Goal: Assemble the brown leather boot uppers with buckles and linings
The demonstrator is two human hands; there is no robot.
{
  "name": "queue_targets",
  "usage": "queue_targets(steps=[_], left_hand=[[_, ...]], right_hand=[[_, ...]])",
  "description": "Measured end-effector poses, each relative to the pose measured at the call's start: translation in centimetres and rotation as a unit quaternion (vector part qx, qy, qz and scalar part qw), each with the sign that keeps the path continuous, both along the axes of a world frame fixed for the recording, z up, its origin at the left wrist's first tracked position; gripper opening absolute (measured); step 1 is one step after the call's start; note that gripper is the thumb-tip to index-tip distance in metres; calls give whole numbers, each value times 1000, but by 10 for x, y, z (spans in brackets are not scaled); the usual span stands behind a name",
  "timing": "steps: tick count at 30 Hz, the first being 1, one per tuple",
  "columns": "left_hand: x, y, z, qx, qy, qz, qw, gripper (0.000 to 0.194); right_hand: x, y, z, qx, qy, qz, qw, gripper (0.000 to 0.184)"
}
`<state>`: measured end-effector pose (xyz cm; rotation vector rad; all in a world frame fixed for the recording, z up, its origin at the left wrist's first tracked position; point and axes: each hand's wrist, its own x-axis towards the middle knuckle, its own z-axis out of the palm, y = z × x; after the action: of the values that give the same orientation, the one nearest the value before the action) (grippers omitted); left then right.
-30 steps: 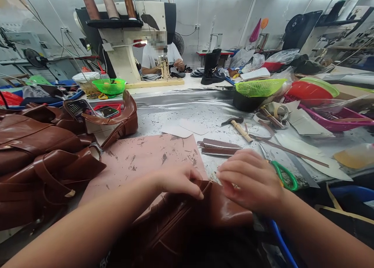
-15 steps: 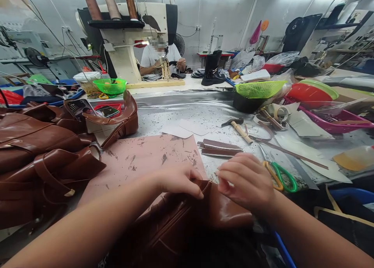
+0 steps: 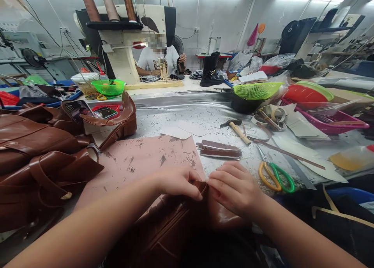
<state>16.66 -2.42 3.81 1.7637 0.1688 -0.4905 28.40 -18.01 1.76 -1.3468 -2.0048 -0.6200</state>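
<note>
A glossy brown leather boot upper (image 3: 166, 225) lies at the near edge of the bench, its lower part in dark shadow. My left hand (image 3: 179, 183) is closed on its top edge, thumb on the near side and fingers behind. My right hand (image 3: 233, 188) is closed too, with its fingertips pinching the same edge beside a seam, just right of my left thumb. Anything small between those fingertips is hidden. Beyond the hands lies a small stack of brown leather strips (image 3: 220, 149). Scissors (image 3: 276, 176) with one yellow and one green handle rest right of my right hand.
Several brown boot uppers (image 3: 49, 143) are heaped at the left. A stained pink sheet (image 3: 152, 153) covers the bench middle. A hammer (image 3: 239, 132), a green basket (image 3: 257, 90) and a magenta tray (image 3: 336, 126) lie to the right. A co-worker (image 3: 157, 61) sits behind a sewing machine (image 3: 119, 53).
My right hand has moved left and down, bringing its fingertips from just off the upper onto its edge. My left hand keeps its hold. The co-worker's hand has risen slightly.
</note>
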Motion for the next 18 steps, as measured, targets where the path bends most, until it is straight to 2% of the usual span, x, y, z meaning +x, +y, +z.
queue_targets(steps=[3,8,10,12,14,17,18], left_hand=[[-1,0,0,-3,-2,3,1000,28],[-3,2,-3,3,10,0,1000,29],[-3,3,-4,0,8,-1,1000,29],[-2,3,-4,-2,9,0,1000,28],[-2,3,-4,-6,10,3,1000,27],[-1,3,-4,-12,-3,2,1000,28],[-1,2,-4,-12,-6,1,1000,28]], right_hand=[[3,3,1,23,-8,-28,999,11],[22,2,7,97,30,-154,983,17],[29,-2,8,88,40,-187,978,17],[32,-5,6,46,47,-203,977,23],[30,-9,3,-22,82,-186,979,27],[18,-11,-4,-115,182,-101,971,5],[13,-11,-6,-129,207,-73,967,9]])
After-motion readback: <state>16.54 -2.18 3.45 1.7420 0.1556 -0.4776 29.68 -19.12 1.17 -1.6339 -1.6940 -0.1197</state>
